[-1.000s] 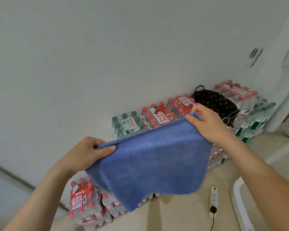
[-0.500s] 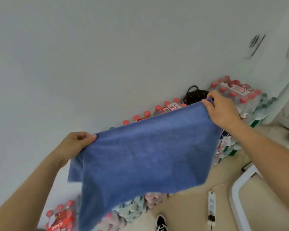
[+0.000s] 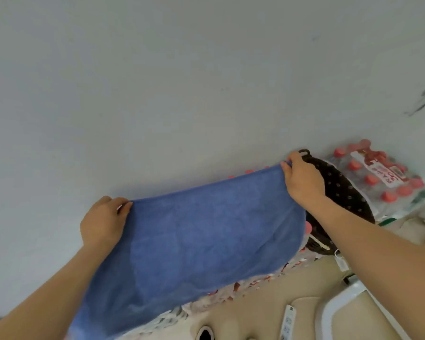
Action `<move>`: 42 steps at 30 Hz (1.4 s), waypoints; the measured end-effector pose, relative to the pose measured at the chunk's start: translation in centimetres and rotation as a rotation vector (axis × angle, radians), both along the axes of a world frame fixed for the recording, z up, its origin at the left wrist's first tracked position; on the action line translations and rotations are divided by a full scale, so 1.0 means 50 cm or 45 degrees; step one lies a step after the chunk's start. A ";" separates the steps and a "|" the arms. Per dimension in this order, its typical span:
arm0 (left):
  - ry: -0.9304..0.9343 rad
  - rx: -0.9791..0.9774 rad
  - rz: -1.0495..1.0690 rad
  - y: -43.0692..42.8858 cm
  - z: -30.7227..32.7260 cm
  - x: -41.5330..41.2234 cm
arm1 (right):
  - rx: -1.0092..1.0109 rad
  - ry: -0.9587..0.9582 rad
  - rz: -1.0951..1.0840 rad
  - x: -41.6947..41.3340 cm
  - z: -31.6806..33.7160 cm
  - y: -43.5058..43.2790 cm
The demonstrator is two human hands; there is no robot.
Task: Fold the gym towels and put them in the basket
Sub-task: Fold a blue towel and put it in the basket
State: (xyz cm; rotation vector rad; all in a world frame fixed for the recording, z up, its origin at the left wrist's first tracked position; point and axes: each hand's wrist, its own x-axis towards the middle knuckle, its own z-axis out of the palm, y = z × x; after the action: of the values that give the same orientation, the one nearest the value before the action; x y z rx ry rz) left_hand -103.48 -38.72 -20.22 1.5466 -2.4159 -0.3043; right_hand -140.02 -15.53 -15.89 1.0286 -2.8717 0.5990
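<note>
Towel (image 3: 206,236), blue, hangs spread in the air before a pale wall, held up by its top edge. The left hand (image 3: 103,222) pinches one top corner, the right hand (image 3: 303,182) pinches the other, and the cloth sags between them. The folding looks barely begun. Next, the two corners likely need bringing together so the halves match. No basket shows. Water bottle packs (image 3: 378,177) and a dark bag (image 3: 341,192) sit behind.

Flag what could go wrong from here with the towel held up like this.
1. The left hand and right hand pinch only the top corners of the blue towel; a slipped corner could spoil the fold.
2. Its hanging lower edge lies low by the bottle packs and might brush or snag on them.
</note>
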 end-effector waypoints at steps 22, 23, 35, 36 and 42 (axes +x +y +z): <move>-0.293 0.137 -0.772 0.377 -0.075 -0.466 | -0.195 -0.813 0.034 -0.162 -0.162 0.033; -0.310 0.118 -0.757 0.380 -0.081 -0.476 | -0.200 -0.698 0.030 -0.163 -0.163 0.034; 0.115 0.049 -0.359 0.343 -0.018 -0.356 | -0.238 -0.010 0.770 0.007 -0.111 -0.034; 0.145 0.037 -0.245 0.326 -0.007 -0.303 | -0.200 -0.042 0.901 0.051 -0.110 -0.053; 0.054 -0.010 0.421 0.223 0.018 0.018 | -0.056 -0.302 1.316 0.281 -0.086 -0.166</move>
State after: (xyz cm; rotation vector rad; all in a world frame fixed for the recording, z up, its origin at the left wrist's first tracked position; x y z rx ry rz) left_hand -102.58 -27.56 -19.33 1.8771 -2.0802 -0.2566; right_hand -125.98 -23.85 -20.17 2.5558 -2.2455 0.8226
